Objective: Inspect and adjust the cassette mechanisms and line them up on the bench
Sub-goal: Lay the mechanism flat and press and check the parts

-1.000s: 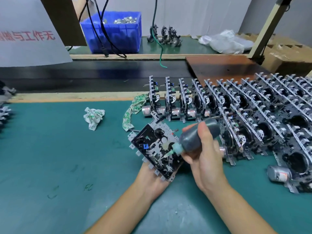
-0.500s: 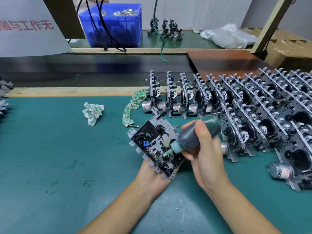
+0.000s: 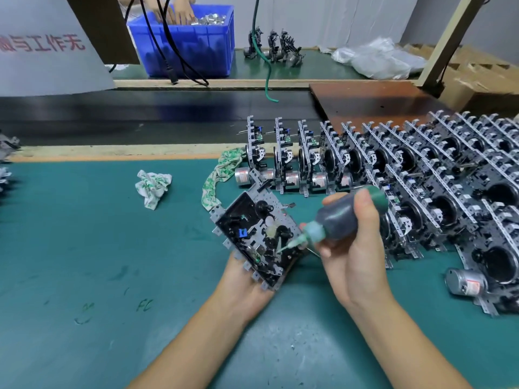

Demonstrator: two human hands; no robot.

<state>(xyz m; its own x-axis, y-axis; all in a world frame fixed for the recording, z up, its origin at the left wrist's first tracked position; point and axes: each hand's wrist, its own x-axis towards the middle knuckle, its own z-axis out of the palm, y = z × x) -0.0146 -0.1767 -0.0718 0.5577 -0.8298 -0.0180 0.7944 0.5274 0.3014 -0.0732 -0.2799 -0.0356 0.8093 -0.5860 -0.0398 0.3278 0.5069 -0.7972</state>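
Mechanism held tilted above the green mat, cradled from below by the left hand, fingers mostly hidden under it, grip itself not readable. Touched near its middle gears by the pale nozzle of a dark bottle. Bottle gripped by the right hand, fingers and thumb wrapped round its body, nozzle slanting down and left. Just behind and to the right, rows of finished mechanisms standing on edge, motors at their bases. One loose motor near the right edge. Left of the rows, a printed rag; farther left, a crumpled wad. Beyond the dark belt, a blue bin with another person's hands in it.
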